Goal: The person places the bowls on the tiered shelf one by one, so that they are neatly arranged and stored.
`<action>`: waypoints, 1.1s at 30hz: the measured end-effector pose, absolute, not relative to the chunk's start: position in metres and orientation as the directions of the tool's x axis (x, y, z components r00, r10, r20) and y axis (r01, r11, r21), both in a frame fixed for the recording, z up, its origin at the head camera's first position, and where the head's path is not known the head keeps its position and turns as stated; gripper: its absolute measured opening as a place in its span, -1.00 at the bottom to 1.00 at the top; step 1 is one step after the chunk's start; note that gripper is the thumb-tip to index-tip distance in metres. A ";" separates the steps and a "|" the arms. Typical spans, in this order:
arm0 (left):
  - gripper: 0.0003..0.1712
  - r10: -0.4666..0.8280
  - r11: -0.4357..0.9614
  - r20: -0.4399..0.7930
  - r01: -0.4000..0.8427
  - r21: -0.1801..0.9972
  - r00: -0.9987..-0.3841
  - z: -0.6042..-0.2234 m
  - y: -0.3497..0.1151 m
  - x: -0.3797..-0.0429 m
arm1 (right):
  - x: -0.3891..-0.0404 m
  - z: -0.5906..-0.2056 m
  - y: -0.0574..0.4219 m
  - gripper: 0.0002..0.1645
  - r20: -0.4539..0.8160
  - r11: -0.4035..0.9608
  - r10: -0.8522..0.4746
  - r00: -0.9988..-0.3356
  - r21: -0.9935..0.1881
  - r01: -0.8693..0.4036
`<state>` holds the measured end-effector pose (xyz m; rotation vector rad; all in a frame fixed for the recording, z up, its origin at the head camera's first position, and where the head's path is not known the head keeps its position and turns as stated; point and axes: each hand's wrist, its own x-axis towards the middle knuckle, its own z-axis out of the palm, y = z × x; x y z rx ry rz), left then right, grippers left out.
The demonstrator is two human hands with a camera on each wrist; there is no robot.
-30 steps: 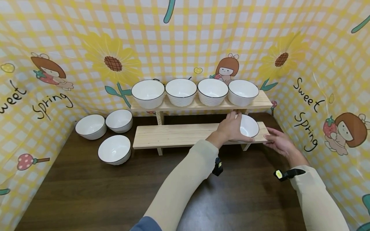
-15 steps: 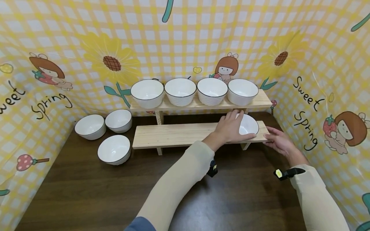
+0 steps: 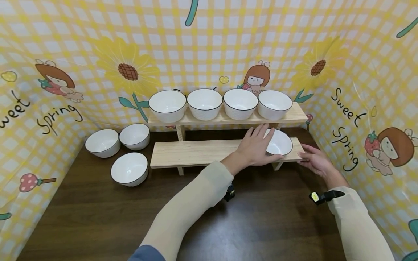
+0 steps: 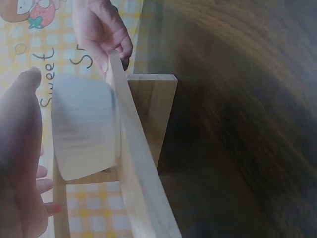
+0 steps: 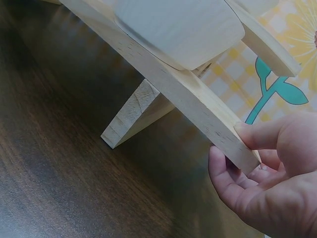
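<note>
A white bowl with a thin dark rim (image 3: 280,142) stands upright at the right end of the lower board (image 3: 192,152) of a two-tier wooden shelf. My left hand (image 3: 255,146), fingers straight and spread, is at the bowl's left side and overlaps its rim in the head view. In the left wrist view a gap shows between the left hand (image 4: 20,148) and the bowl (image 4: 84,129). At the board's right end, my right hand (image 3: 316,162) grips the wood, thumb on top and fingers underneath, as the right wrist view shows of that hand (image 5: 277,173).
Several matching bowls (image 3: 204,104) line the upper board (image 3: 297,113). On the dark wooden table (image 3: 81,214), three more bowls (image 3: 129,169) stand left of the shelf. A yellow checked cloth (image 3: 209,47) surrounds the table at the back and sides.
My left hand has let go of the bowl and drawn back to the left, its fingers straightening. The bowl and my right hand have stayed in place.
</note>
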<state>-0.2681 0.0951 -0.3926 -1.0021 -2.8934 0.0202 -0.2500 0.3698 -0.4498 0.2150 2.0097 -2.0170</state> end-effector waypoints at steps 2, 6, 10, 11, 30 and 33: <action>0.20 0.630 0.777 0.076 0.627 -0.058 -0.773 -0.391 0.092 -0.266 | -0.250 -0.450 0.370 -0.10 -0.298 0.021 -0.097 -0.950 -0.955 0.297; 0.18 0.655 0.756 0.081 0.650 -0.080 -0.752 -0.387 0.085 -0.262 | -0.249 -0.450 0.369 -0.12 -0.299 0.032 -0.091 -0.950 -0.954 0.297; 0.15 0.678 0.735 0.095 0.672 -0.096 -0.729 -0.385 0.077 -0.258 | -0.250 -0.450 0.369 -0.12 -0.301 0.036 -0.088 -0.950 -0.954 0.299; 0.14 0.684 0.729 0.100 0.677 -0.100 -0.722 -0.385 0.076 -0.256 | -0.250 -0.451 0.369 -0.12 -0.300 0.039 -0.088 -0.950 -0.954 0.298; 0.10 0.790 0.612 0.135 0.784 -0.107 -0.598 -0.383 0.032 -0.226 | -0.250 -0.451 0.369 -0.12 -0.303 0.063 -0.076 -0.950 -0.952 0.298; 0.10 0.799 0.600 0.137 0.792 -0.112 -0.586 -0.383 0.024 -0.221 | -0.250 -0.451 0.368 -0.12 -0.302 0.065 -0.076 -0.950 -0.953 0.297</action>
